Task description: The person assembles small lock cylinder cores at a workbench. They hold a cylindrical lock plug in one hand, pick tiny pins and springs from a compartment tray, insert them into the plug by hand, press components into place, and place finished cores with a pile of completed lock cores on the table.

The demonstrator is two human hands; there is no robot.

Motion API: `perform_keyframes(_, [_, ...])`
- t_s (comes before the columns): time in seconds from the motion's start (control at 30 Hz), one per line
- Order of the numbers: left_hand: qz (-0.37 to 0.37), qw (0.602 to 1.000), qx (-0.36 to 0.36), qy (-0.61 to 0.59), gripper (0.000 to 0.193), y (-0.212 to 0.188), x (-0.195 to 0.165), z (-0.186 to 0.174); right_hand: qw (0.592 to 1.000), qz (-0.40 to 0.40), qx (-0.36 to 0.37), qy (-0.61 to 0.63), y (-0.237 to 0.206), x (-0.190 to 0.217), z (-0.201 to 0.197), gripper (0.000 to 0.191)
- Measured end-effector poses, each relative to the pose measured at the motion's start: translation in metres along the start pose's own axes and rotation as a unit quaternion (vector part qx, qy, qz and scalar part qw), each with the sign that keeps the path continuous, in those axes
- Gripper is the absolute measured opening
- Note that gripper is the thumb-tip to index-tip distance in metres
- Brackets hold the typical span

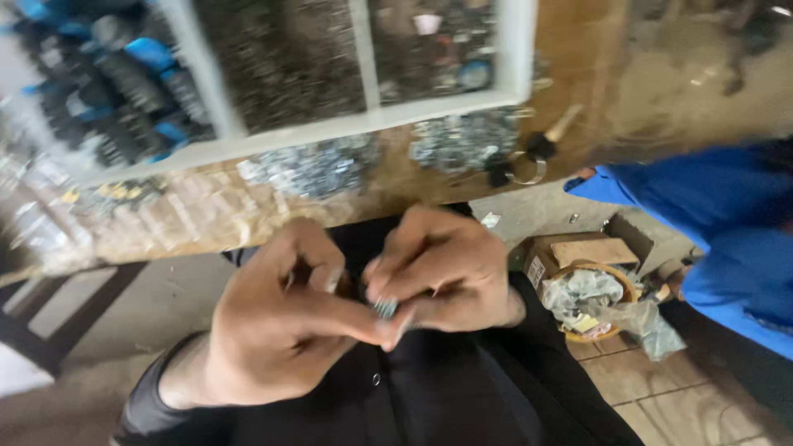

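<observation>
Both hands meet near the person's chest, the left hand (277,318) and right hand (438,272) together pinching a small threaded metal part (385,308). Steady fingertip grip seems best. Workbench (248,206) lies beyond.

The workbench (396,177) is the landmark. On it, at the back, lies a divided tray (347,124); in front of the tray sit two heaps of small metal parts (310,169) (blurred). Before its front edge, both hands (363,297) meet. Right of them, below the bench, a cardboard box (578,256) stands on the floor.
</observation>
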State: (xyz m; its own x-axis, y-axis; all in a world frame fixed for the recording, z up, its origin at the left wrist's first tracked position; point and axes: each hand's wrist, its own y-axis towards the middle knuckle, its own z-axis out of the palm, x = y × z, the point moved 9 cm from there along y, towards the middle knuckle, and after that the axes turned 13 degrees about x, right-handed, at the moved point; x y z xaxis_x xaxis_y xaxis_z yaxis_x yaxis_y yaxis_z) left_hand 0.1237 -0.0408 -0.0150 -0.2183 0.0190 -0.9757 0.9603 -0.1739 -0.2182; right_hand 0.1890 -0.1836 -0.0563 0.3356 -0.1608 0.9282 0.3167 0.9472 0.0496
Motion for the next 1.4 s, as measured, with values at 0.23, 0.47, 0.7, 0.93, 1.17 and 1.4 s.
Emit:
perform_keyframes(0.23, [0.035,0.952,-0.031,0.302,0.028,0.064,-0.038,0.04,0.948,-0.025,-0.258,0.183,-0.064,0.027,-0.058,0.021])
perform_keyframes(0.47, [0.185,0.845,-0.056,0.499,0.02,0.114,-0.098,0.061,0.944,-0.099,-0.308,0.071,-0.095,0.039,-0.08,0.014])
perform_keyframes(0.7, [0.409,0.834,-0.166,0.332,0.021,0.044,-0.102,0.008,0.967,0.041,-0.128,0.216,-0.027,-0.008,-0.012,0.018])
perform_keyframes(0.93, [0.471,0.803,-0.163,0.327,0.022,0.028,-0.145,-0.002,0.969,0.142,0.021,0.199,0.005,-0.03,0.042,0.017])
perform_keyframes(1.17, [0.472,0.791,-0.165,0.352,0.023,0.016,-0.159,-0.01,0.981,-0.015,-0.059,-0.186,0.017,0.069,0.028,0.016])
perform_keyframes(1.4, [0.43,0.794,-0.19,0.386,0.025,0.015,-0.163,-0.032,0.985,-0.111,0.013,-0.128,0.034,0.129,0.022,0.044])
